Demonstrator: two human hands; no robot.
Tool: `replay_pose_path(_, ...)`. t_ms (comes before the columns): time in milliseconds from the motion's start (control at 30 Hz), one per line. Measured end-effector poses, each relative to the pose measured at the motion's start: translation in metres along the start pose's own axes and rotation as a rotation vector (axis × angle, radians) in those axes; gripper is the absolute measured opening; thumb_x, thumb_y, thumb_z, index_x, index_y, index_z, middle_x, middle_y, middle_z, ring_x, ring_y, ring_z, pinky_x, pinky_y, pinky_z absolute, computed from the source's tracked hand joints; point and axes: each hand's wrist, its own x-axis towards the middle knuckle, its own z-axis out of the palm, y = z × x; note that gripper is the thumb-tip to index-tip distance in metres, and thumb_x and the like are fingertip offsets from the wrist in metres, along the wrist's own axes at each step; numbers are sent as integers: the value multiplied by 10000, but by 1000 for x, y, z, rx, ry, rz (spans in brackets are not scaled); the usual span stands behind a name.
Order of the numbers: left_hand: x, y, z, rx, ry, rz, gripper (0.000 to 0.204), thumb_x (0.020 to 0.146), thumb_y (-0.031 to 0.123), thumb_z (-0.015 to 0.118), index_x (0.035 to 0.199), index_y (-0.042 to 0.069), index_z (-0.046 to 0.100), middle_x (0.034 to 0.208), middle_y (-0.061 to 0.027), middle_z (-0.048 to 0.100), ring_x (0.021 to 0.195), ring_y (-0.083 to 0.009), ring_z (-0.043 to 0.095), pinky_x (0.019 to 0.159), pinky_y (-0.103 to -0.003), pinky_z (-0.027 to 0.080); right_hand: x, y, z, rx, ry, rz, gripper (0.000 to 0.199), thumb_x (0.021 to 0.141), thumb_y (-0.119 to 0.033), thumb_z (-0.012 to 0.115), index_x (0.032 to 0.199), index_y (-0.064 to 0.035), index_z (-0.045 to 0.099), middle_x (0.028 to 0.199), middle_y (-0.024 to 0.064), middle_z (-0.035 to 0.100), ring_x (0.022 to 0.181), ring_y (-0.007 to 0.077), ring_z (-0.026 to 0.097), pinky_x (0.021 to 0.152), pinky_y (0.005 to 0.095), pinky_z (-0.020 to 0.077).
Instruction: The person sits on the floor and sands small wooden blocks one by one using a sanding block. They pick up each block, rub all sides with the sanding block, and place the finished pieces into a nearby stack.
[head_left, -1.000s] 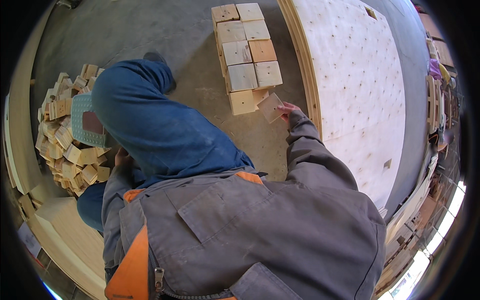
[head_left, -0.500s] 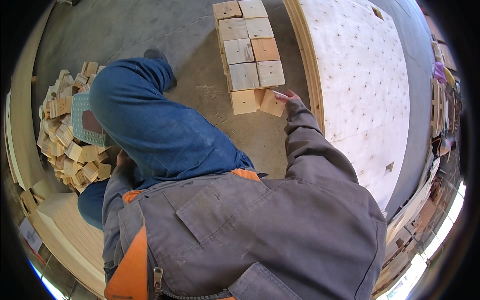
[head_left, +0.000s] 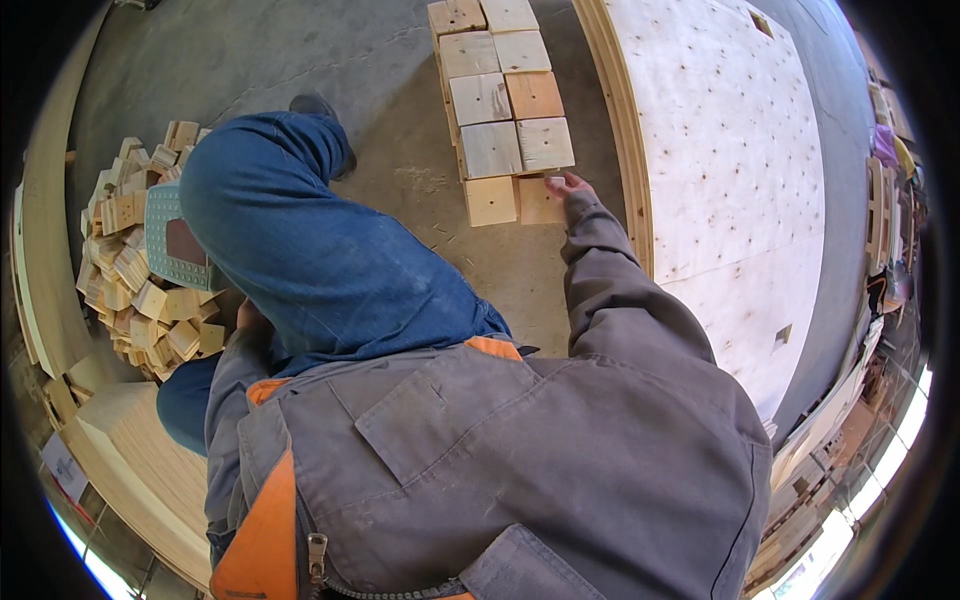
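My right hand (head_left: 570, 185) is at the far right corner of a square wooden block (head_left: 541, 204), its fingers closed on the edge. Something small and pale shows at the fingertips, too small to name. This block lies beside another light wooden block (head_left: 490, 203) at the near end of a two-wide row of stacked square blocks (head_left: 490, 150). Most blocks have a small dark hole or dot in the middle of the face. My left hand (head_left: 252, 318) is low beside my bent leg, mostly hidden behind it, and its fingers do not show.
A heap of loose wooden blocks (head_left: 135, 270) lies on the floor at the left, next to a grey-green studded plastic stool (head_left: 175, 245). To the right stands a large stack of pale boards (head_left: 735, 150). Stacked timber (head_left: 140, 470) is at the lower left.
My right hand has turned the tilted block square with its neighbour and moved it slightly away from me, against the row. The left hand stays by the leg.
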Motion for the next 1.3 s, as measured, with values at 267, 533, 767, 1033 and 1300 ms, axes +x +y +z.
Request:
replay_pose_path(267, 8, 12, -6, -41, 2, -33, 546, 962, 270, 745, 1425, 13, 612, 1349, -163, 717, 1263, -310, 666, 1058, -387, 507, 18, 30, -16, -462, 198, 27, 855, 839, -576, 865, 1412, 16, 638, 1308, 102, 727, 1214, 207, 660, 1014, 335, 519)
replay_pose_path(533, -7, 6, 4, -66, 6, -101, 531, 957, 282, 745, 1401, 15, 626, 1326, -165, 727, 1246, -315, 676, 1045, -391, 514, -59, 4, 26, 56, 128, 383, 684, 920, -549, 794, 1415, -104, 637, 1321, 132, 676, 1139, 329, 689, 879, 454, 615)
replay_pose_path(767, 3, 15, 4, -84, 6, -107, 520, 953, 292, 746, 1380, 16, 639, 1306, -167, 735, 1231, -319, 684, 1033, -395, 520, -52, 12, 34, 183, 129, 339, 526, 991, -470, 749, 1357, -102, 664, 1249, 116, 711, 1007, 319, 734, 866, 423, 626)
replay_pose_path(1033, 3, 18, 7, -96, -2, -125, 507, 948, 304, 746, 1356, 17, 653, 1283, -170, 744, 1214, -324, 694, 1020, -399, 526, -51, 20, 42, 171, 56, 296, 496, 1015, -433, 734, 1373, -100, 649, 1239, 111, 735, 1017, 296, 744, 878, 414, 621)
replay_pose_path(1300, 6, 20, 6, -105, -5, -137, 496, 944, 315, 746, 1332, 18, 668, 1260, -173, 754, 1197, -329, 703, 1008, -403, 533, -51, 29, 45, 175, 125, 239, 492, 1011, -454, 726, 1348, -101, 669, 1120, 104, 752, 840, 249, 729, 728, 360, 626)
